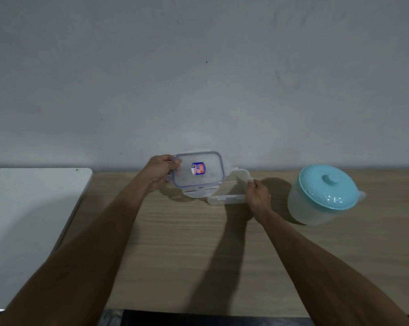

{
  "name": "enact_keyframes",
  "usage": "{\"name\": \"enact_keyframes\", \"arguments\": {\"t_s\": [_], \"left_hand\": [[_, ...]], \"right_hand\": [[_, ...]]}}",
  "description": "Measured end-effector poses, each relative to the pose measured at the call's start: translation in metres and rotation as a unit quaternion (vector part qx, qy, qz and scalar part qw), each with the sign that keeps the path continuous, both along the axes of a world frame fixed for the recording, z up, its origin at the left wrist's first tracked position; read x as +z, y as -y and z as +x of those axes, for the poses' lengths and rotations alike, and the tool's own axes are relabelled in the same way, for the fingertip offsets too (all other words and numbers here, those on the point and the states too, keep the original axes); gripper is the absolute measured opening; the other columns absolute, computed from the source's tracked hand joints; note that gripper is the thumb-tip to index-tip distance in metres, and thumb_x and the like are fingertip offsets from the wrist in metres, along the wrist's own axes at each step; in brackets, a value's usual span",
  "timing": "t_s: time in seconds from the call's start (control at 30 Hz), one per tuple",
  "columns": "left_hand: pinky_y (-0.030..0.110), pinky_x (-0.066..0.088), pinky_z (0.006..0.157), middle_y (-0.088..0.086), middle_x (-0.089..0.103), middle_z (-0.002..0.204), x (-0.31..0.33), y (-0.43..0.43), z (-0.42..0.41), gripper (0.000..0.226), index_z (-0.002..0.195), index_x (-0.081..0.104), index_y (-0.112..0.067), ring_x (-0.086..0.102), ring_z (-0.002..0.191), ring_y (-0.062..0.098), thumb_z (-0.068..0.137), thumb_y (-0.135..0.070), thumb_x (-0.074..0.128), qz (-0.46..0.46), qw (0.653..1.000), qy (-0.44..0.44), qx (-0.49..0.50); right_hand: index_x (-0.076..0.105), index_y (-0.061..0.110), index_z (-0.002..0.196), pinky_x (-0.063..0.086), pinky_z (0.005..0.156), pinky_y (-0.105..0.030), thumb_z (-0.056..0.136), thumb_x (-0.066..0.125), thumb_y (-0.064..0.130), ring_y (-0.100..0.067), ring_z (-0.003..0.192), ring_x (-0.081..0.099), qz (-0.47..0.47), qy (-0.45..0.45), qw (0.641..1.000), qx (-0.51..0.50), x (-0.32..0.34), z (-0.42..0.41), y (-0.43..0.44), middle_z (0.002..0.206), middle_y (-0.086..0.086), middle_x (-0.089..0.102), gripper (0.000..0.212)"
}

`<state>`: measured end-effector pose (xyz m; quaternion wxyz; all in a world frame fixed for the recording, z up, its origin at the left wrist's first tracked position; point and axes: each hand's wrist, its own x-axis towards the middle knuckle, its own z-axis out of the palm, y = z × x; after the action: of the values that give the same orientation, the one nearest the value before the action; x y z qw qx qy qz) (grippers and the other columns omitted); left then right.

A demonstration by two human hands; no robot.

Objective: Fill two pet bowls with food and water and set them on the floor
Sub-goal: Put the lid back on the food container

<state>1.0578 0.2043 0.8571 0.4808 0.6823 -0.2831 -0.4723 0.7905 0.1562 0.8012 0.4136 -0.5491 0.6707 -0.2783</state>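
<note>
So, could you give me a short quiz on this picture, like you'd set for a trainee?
1. True or false: the left hand holds the clear lid, the one with a blue seal and a sticker.
2. What colour is the cover on the jug? A red, B turquoise, C black.
3. Which hand grips the clear container on the wooden table?

Key: 1 true. 2 B. 3 the right hand.
</note>
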Motion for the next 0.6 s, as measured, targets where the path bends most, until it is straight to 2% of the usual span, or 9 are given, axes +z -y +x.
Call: {"name": "enact_keyframes", "arguments": {"t_s": [0.07, 0.2, 0.3, 0.37, 0.43, 0.5, 0.6], "left_hand": [[0.029, 0.046, 0.062, 0.004, 0.066, 0.060, -0.007, 0.010, -0.025, 0.018, 0.076, 0.062, -0.008, 0.057, 0.060, 0.018, 0.094, -0.007, 0.060, 0.006, 1.000, -0.019, -0.010], [0.032, 0.048, 0.067, 0.010, 0.063, 0.075, -0.013, 0.026, -0.067, 0.015, 0.080, 0.063, -0.008, 0.058, 0.068, 0.020, 0.095, -0.008, 0.060, 0.024, 0.999, -0.029, -0.033], [0.035, 0.052, 0.073, 0.013, 0.065, 0.085, -0.014, 0.036, -0.084, 0.010, 0.096, 0.066, 0.000, 0.060, 0.075, 0.023, 0.094, -0.009, 0.063, 0.024, 0.999, -0.024, -0.020], [0.029, 0.052, 0.063, 0.014, 0.064, 0.093, -0.016, 0.040, -0.088, 0.021, 0.109, 0.065, 0.004, 0.061, 0.077, 0.023, 0.092, -0.009, 0.065, 0.028, 1.000, 0.013, -0.001], [0.026, 0.049, 0.057, 0.014, 0.064, 0.094, -0.018, 0.041, -0.090, 0.019, 0.105, 0.066, -0.001, 0.060, 0.082, 0.025, 0.089, -0.012, 0.069, 0.030, 0.997, 0.064, 0.013], [0.027, 0.050, 0.062, 0.013, 0.065, 0.094, -0.024, 0.042, -0.088, 0.017, 0.096, 0.066, -0.008, 0.061, 0.085, 0.026, 0.084, -0.017, 0.074, 0.038, 0.993, 0.108, 0.017], [0.036, 0.054, 0.078, 0.013, 0.067, 0.101, -0.031, 0.040, -0.087, 0.023, 0.098, 0.068, -0.010, 0.064, 0.089, 0.029, 0.081, -0.022, 0.077, 0.066, 0.986, 0.152, 0.022]], "right_hand": [[0.063, -0.001, 0.119, 0.040, 0.101, -0.042, 0.102, 0.031, 0.027, -0.042, 0.120, 0.053, 0.020, 0.034, 0.999, -0.022, 0.004, -0.002, 0.002, 0.129, -0.027, 0.059, 0.045], [0.066, 0.004, 0.118, 0.046, 0.102, -0.046, 0.095, 0.034, 0.044, -0.032, 0.115, 0.058, 0.058, 0.137, 0.986, -0.077, 0.013, -0.006, 0.005, 0.126, -0.018, 0.063, 0.056], [0.072, 0.009, 0.101, 0.051, 0.090, -0.039, 0.094, 0.048, 0.046, -0.023, 0.095, 0.063, 0.030, 0.179, 0.979, -0.097, 0.016, -0.013, 0.010, 0.105, -0.011, 0.071, 0.044], [0.072, 0.013, 0.091, 0.048, 0.079, -0.032, 0.094, 0.055, 0.041, -0.018, 0.083, 0.060, 0.015, 0.177, 0.981, -0.083, 0.016, -0.017, 0.013, 0.089, -0.005, 0.070, 0.033], [0.071, 0.014, 0.089, 0.046, 0.076, -0.030, 0.095, 0.057, 0.036, -0.018, 0.080, 0.057, 0.009, 0.161, 0.984, -0.073, 0.011, -0.020, 0.014, 0.085, -0.005, 0.069, 0.027], [0.071, 0.013, 0.090, 0.044, 0.074, -0.028, 0.096, 0.057, 0.033, -0.018, 0.080, 0.056, 0.007, 0.155, 0.985, -0.076, 0.006, -0.021, 0.013, 0.084, -0.005, 0.068, 0.025], [0.070, 0.009, 0.095, 0.039, 0.068, -0.025, 0.097, 0.056, 0.032, -0.017, 0.077, 0.054, 0.007, 0.147, 0.986, -0.079, 0.004, -0.021, 0.010, 0.082, -0.004, 0.065, 0.028]]}}
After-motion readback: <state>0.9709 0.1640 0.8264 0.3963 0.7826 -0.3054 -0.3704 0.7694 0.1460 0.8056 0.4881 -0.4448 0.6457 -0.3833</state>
